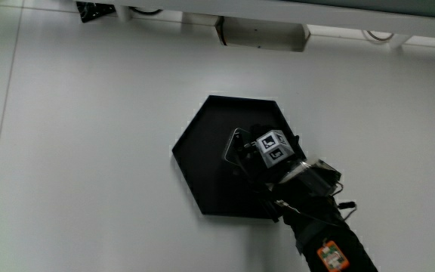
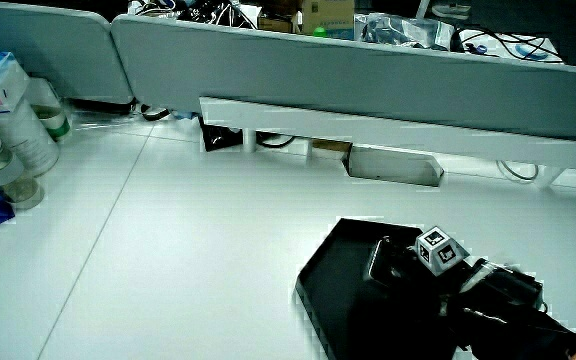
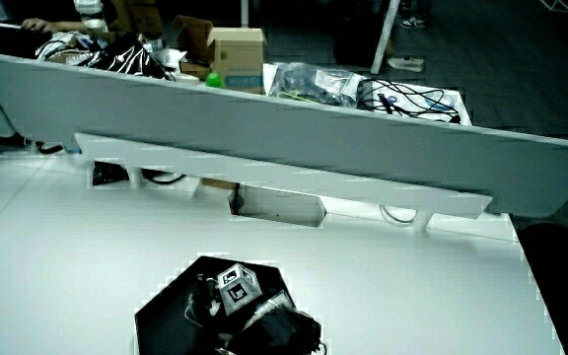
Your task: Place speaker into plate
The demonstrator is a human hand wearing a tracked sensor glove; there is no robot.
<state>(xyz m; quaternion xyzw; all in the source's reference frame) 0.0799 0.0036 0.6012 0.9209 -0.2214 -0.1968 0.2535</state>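
A black hexagonal plate lies on the white table, and both side views show it. The hand in its black glove, with a patterned cube on its back, is over the part of the plate nearer the person. Its fingers are curled on a small dark speaker with a pale rim, which sits low inside the plate. In both side views the speaker stands next to the cube. The forearm reaches in from the person's edge of the table.
A low grey partition runs along the table's edge farthest from the person, with a white box under it and cables nearby. In a side view, bottles and a tissue pack stand close to the partition, well away from the plate.
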